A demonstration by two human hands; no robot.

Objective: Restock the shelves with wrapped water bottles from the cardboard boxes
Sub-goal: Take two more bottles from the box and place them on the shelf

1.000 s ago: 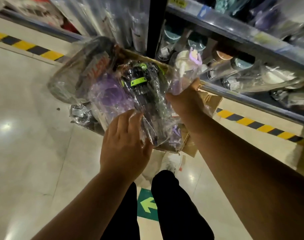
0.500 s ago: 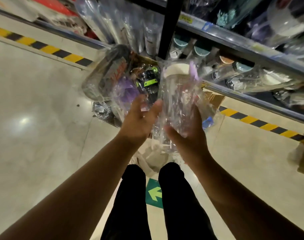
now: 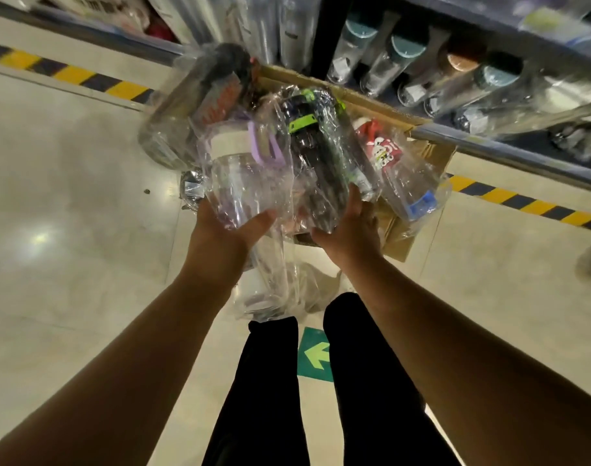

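The floor point(image 3: 85, 183) is pale, glossy tile, crossed by yellow-and-black hazard tape point(image 3: 75, 75) along the foot of a metal shelf point(image 3: 509, 153). One green arrow sticker point(image 3: 316, 354) lies between the person's legs.

One open cardboard box point(image 3: 418, 156) stands on the floor beyond the fingertips, against the shelf. Four wrapped bottles are at it. The left hand point(image 3: 220, 240) cups the clear bottle point(image 3: 247, 179), which has a purple loop and white lid, from below; the thumb curls across its base and the fingers are hidden behind it. The right hand point(image 3: 351, 230) lays nearly straight fingers point(image 3: 354, 200) on the wrap of the black bottle point(image 3: 321, 153) with a green band, thumb spread wide. Outside those fingers lies a red-labelled bottle point(image 3: 385, 153) with a blue cap; its white lettering is too blurred to read. Past the left hand leans a big dark bottle point(image 3: 200, 95) with blurred orange print.

On the shelf above, three teal-lidded bottles point(image 3: 406, 48) and one brown-lidded bottle point(image 3: 459, 60) can be counted.
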